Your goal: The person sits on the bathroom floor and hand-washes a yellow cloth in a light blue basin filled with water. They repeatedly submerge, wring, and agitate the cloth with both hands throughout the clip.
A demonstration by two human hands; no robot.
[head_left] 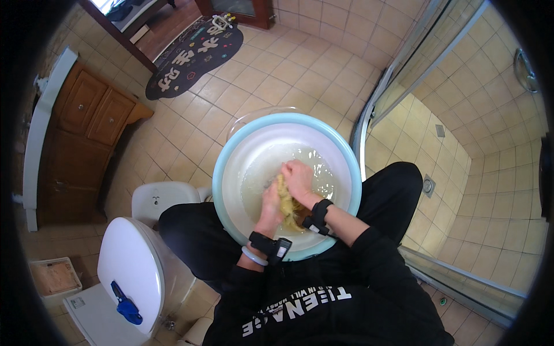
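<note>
A round plastic basin (233, 142) with a pale blue rim stands before me between my knees, holding cloudy water (277, 158). Both hands are over the water, gripping a wet yellow cloth (285, 205) between them. My left hand (271, 201) has its fingers against the cloth's left side. Slightly farther from me, my right hand (298, 177) is closed in a fist on its upper part. The lower end of the cloth hangs into the water near a brownish patch, whose nature I cannot tell. The fingers hide part of the cloth.
To the left are a toilet with a closed white lid (130, 259), a blue object (125, 305) on it and a light stool (162, 194). A wooden cabinet (82, 142) stands beyond. The glass shower enclosure's rail (362, 138) is close on the right. A dark mat (194, 60) lies by the doorway.
</note>
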